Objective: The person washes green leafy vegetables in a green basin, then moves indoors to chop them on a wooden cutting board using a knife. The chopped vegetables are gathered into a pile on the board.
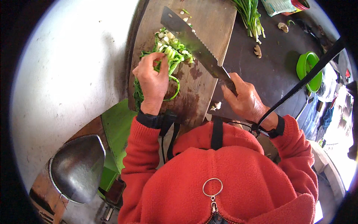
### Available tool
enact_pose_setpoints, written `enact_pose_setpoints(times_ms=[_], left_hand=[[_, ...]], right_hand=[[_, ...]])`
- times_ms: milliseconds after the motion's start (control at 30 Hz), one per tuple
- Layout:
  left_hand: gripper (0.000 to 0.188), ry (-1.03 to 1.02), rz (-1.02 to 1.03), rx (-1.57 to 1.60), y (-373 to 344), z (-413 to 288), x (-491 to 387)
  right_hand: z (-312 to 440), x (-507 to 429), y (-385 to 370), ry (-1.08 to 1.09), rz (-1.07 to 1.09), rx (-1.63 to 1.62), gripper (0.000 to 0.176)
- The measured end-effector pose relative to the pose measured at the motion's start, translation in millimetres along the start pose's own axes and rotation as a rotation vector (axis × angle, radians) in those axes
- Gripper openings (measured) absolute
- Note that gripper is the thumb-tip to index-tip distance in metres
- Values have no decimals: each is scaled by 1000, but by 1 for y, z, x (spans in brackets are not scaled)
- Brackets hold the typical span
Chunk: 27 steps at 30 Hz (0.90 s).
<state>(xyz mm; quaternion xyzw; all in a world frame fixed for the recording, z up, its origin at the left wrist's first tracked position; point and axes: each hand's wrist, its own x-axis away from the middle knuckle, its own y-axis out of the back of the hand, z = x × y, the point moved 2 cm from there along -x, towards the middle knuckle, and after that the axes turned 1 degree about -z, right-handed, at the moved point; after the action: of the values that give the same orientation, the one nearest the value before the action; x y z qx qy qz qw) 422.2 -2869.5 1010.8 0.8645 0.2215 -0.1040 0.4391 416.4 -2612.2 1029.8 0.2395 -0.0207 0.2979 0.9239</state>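
Observation:
My left hand (152, 75) has its fingertips pinched on a bunch of leafy greens (171, 57) on the wooden cutting board (195, 92). White and pale green chopped pieces (166, 36) lie just beyond the fingers. My right hand (246, 98) grips the handle of a wide-bladed knife (190, 35), one edge of which is partly serrated. The blade slants up and left over the board, beside the chopped pieces. A long green stem (178, 86) curls on the board right of my left wrist.
On the dark table (268, 72) are a bundle of scallions (253, 22), ginger pieces (258, 51), garlic (216, 106) and a green plastic bowl (310, 70). A white wall (75, 61) borders the board on the left. A perforated metal strainer (78, 168) is at lower left. A black strap crosses near my right wrist.

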Motion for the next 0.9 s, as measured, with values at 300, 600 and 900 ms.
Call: enact_pose_setpoints(times_ms=[300, 600, 900], left_hand=[[13, 218, -245, -159, 101, 40, 40], [25, 516, 244, -546, 148, 85, 72], [118, -95, 371, -211, 26, 22, 26]], right_hand=[[5, -12, 8, -59, -3, -32, 21], [1, -20, 4, -15, -44, -6, 19], [-1, -20, 2, -64, -13, -23, 18]])
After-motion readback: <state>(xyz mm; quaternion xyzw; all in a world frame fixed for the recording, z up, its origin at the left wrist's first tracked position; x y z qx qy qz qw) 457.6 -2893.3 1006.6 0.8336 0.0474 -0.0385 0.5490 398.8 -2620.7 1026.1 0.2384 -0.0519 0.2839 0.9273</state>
